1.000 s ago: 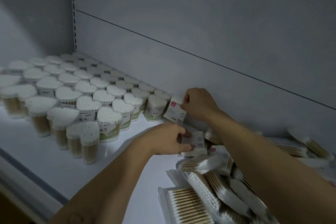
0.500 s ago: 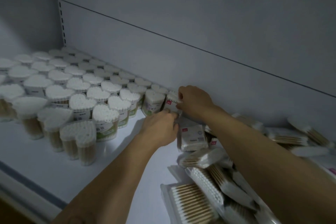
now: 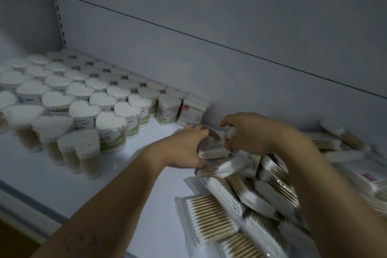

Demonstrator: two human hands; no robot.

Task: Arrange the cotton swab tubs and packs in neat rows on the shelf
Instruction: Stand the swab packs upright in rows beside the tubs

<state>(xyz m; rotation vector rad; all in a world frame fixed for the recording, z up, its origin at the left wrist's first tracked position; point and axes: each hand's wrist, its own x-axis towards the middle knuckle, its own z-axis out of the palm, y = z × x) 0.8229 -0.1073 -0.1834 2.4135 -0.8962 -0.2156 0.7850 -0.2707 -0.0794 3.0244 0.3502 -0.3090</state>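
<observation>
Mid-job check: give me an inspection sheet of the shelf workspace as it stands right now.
Surface: white shelf, bare at the front left, dimly lit.
Job's things: heart-shaped tubs upright in rows at the left; one upright pack beside the end tub, by the back panel; small pack between both hands.
Clutter: loose packs heaped unsorted at the right.
Grippers: left hand grips the small pack; right hand has fingers curled on its other end, view blurred.
Cables: nothing seen.
Surroundings: grey back panel; slotted upright in the left corner.
</observation>
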